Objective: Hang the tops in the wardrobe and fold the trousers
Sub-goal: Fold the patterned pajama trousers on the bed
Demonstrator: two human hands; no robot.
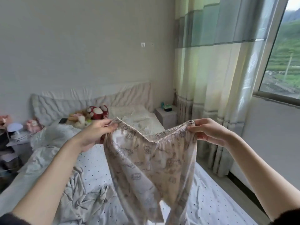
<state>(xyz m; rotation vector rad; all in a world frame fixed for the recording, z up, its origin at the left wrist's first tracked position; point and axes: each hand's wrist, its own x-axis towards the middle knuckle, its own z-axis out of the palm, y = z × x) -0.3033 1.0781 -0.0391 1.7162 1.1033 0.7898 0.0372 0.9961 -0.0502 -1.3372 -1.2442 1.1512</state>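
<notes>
A pair of pale beige printed trousers (154,163) hangs in the air over the bed, held up by its elastic waistband. My left hand (95,133) pinches the left end of the waistband. At the right end, my right hand (209,130) grips the band. The waistband sags in a V between the two hands, and the legs hang down toward the bottom of the view. No top and no wardrobe are in view.
Below lies a bed with a white dotted sheet (209,192) and a crumpled grey duvet (76,197) on the left. Plush toys (95,112) sit by the headboard. A bedside table (167,116), curtains (211,78) and a window (285,62) are at right; a cluttered stand (14,135) at left.
</notes>
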